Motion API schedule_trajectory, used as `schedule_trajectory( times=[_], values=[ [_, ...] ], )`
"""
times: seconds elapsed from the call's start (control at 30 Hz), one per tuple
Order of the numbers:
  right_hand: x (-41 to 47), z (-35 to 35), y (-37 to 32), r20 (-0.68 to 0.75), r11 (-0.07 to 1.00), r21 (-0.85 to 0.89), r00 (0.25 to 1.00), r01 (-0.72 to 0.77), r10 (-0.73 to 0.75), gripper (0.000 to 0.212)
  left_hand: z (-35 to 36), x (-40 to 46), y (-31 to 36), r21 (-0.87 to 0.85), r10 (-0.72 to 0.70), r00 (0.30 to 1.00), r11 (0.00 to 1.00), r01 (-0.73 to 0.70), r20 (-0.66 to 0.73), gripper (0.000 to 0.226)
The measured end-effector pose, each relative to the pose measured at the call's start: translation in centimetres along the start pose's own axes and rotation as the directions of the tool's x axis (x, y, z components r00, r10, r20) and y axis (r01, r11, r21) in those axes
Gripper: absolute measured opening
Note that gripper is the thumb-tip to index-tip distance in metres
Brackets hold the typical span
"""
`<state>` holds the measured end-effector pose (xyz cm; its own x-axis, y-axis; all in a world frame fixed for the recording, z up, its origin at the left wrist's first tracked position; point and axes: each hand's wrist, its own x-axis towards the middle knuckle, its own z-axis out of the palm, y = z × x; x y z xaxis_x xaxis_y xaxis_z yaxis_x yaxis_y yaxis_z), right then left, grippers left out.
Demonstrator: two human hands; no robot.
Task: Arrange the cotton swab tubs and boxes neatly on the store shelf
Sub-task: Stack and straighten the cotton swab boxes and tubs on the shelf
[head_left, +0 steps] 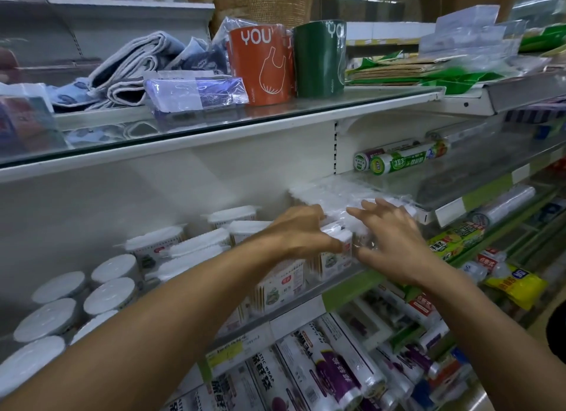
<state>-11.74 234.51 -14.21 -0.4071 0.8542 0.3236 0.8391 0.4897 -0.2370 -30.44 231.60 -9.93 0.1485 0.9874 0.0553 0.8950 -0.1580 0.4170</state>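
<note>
On the middle shelf [309, 291] stand several clear cotton swab boxes with white lids [283, 283] and, at the left, several round tubs with white lids [108, 296]. My left hand [301, 231] grips the top of a swab box [337, 257] near the shelf's right end. My right hand [395, 242] rests against the right side of that box, fingers spread and lightly bent. Behind the hands lies a stack of clear wrapped swab packs [330, 196].
The glass shelf [214, 119] above holds folded cloths, an orange roll [260, 64] and a green roll [321, 58]. Cling film rolls [398, 159] lie at the right. The lower shelf carries plastic wrap rolls [333, 367] and yellow bags [517, 285].
</note>
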Motion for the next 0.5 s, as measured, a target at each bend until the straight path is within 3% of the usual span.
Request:
schedule_trajectory(
  times=[0.1,0.2,0.33,0.5],
  values=[
    [-0.1,-0.7,0.0,-0.009,0.996,0.082,0.999,0.033,-0.033,0.08,-2.8,-0.2,-0.7,-0.174,-0.045,0.978,0.985,0.009,-0.204,0.025],
    [-0.2,-1.2,-0.8,-0.065,0.98,0.187,0.996,0.073,-0.062,0.075,-6.0,0.7,-2.5,-0.133,-0.118,0.915,0.989,0.072,-0.386,0.013],
    [-0.1,-1.0,-2.4,-0.12,0.955,0.269,0.989,0.121,-0.091,0.072,-5.8,2.6,-4.7,-0.019,-0.225,0.951,0.974,0.226,-0.213,0.018],
    [0.3,-0.2,-3.3,-0.093,0.958,0.223,0.982,0.18,-0.163,0.07,-3.1,5.2,-5.9,0.183,-0.177,0.981,0.965,0.189,-0.08,0.022]
  ],
)
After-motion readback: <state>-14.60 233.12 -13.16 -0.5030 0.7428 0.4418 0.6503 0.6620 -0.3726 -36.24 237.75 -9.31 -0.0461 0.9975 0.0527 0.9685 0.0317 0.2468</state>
